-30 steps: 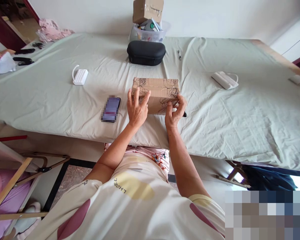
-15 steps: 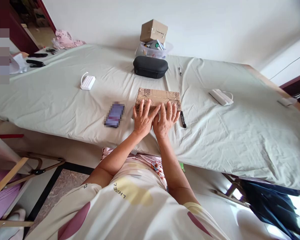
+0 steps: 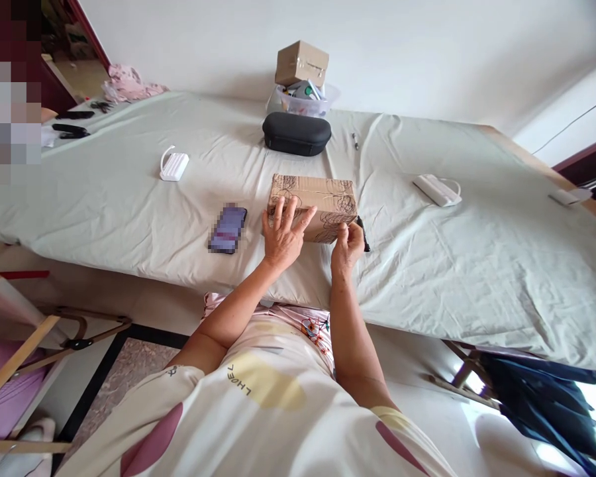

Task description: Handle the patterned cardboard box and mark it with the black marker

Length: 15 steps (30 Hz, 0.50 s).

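Note:
A brown cardboard box (image 3: 312,192) with black scribbles on its top and front lies on the cloth-covered table in front of me. My left hand (image 3: 284,238) rests on its left front part, fingers spread. At the right front corner of the box is my right hand (image 3: 348,246), its fingers curled in a pinch; what they grip, if anything, is hidden. A black marker (image 3: 364,237) lies just beyond the right hand, partly covered by it. Left of the box, a phone (image 3: 227,228) with a blurred screen lies on the cloth.
Behind the box stands a black zip case (image 3: 297,134), then a clear plastic tub (image 3: 302,103) with a smaller cardboard box (image 3: 302,63) on it. White corded blocks lie at left (image 3: 174,165) and right (image 3: 438,190). A small pen (image 3: 355,142) lies near the back.
My right hand has moved from lying flat on the box front to its right corner, and its fingers have curled. The left hand stays spread on the box. The view has shifted slightly.

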{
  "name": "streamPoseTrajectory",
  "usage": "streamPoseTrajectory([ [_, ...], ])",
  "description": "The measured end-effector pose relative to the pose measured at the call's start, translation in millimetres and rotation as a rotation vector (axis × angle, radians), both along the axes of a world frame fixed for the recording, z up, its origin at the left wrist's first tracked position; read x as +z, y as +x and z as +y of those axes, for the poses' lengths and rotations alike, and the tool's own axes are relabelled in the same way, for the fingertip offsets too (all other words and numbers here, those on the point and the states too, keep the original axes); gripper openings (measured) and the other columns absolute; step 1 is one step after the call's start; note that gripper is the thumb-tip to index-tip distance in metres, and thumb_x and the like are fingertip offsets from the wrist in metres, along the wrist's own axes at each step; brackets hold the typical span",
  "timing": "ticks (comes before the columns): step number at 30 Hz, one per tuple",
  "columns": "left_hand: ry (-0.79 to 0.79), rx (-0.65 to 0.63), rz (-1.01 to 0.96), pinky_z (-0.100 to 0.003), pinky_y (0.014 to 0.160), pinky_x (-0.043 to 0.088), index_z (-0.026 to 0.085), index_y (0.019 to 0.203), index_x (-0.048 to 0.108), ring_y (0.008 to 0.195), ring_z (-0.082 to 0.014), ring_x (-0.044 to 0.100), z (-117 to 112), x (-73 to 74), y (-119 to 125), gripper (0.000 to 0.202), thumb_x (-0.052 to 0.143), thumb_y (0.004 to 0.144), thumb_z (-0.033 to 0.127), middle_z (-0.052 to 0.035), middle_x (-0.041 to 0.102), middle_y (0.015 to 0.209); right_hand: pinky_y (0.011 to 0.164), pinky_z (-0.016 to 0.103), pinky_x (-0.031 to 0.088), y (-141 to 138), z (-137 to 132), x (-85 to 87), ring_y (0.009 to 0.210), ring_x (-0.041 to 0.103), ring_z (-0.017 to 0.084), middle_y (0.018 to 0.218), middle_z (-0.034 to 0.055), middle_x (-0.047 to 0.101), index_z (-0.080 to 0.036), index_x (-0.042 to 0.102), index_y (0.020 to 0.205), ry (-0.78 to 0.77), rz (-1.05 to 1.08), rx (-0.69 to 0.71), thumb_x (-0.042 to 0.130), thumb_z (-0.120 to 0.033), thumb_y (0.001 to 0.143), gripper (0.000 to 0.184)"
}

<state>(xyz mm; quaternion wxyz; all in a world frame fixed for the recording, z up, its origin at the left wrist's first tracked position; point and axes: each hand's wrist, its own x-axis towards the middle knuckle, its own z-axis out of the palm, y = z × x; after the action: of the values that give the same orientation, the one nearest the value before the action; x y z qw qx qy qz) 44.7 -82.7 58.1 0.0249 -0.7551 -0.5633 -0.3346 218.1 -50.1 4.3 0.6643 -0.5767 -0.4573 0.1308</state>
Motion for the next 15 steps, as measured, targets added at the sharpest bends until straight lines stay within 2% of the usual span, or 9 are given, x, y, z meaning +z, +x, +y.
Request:
streamPoseTrajectory([
  [4, 0.032, -0.007, -0.038, -0.081, 0.131, 0.022, 0.036, 0.162, 0.054, 0.171, -0.0407, 0.022, 5.2, -4.6, -3.1, 0.067, 0.058, 0.098, 0.015, -0.0101, 0.041, 0.178, 0.087, 0.037, 0.06, -1.1, 1.4, -1.5, 0.092, 0.069, 0.02, 0.101, 0.0067, 0.073, -0.02, 0.067, 0.114, -0.029, -0.014, 0.045, 0.055, -0.059, 0.096, 0.045],
  [7, 0.027, -0.002, -0.04, -0.078, 0.132, 0.025, 0.036, 0.162, 0.054, 0.171, -0.0396, 0.021, 8.0, -4.6, -8.1, 0.065, 0.057, 0.099, 0.016, -0.0093, 0.041, 0.178, 0.091, 0.041, 0.06, 0.8, 3.5, -4.8, 0.092, 0.071, 0.022, 0.103, 0.0082, 0.075, -0.019, 0.067, 0.114, -0.176, -0.04, 0.099, 0.058, -0.045, 0.091, 0.036],
  [10, 0.013, 0.012, -0.019, -0.075, 0.132, 0.027, 0.037, 0.162, 0.054, 0.171, -0.0401, 0.022, 9.1, -3.9, -12.3, 0.064, 0.054, 0.101, 0.018, -0.0087, 0.04, 0.178, 0.098, 0.047, 0.059, 1.0, 5.1, -9.0, 0.093, 0.072, 0.023, 0.106, 0.0083, 0.078, -0.02, 0.068, 0.117, -0.29, -0.089, 0.098, 0.062, -0.034, 0.083, 0.038],
  [12, 0.016, 0.025, -0.01, -0.073, 0.132, 0.029, 0.037, 0.162, 0.054, 0.171, -0.0401, 0.022, 8.7, -4.3, -13.1, 0.063, 0.053, 0.102, 0.019, -0.0083, 0.039, 0.179, 0.102, 0.05, 0.058, 0.1, 5.8, -11.6, 0.094, 0.073, 0.023, 0.108, 0.0078, 0.079, -0.021, 0.069, 0.121, -0.298, -0.097, 0.09, 0.062, -0.031, 0.081, 0.042],
  [15, 0.039, 0.058, -0.026, -0.07, 0.132, 0.03, 0.035, 0.16, 0.057, 0.171, -0.0396, 0.023, 6.8, -6.3, -10.4, 0.058, 0.053, 0.103, 0.022, -0.0089, 0.042, 0.177, 0.098, 0.048, 0.06, -0.9, 8.0, -15.2, 0.091, 0.074, 0.022, 0.108, 0.0071, 0.08, -0.021, 0.07, 0.125, -0.263, -0.046, 0.117, 0.06, -0.032, 0.083, 0.045],
])
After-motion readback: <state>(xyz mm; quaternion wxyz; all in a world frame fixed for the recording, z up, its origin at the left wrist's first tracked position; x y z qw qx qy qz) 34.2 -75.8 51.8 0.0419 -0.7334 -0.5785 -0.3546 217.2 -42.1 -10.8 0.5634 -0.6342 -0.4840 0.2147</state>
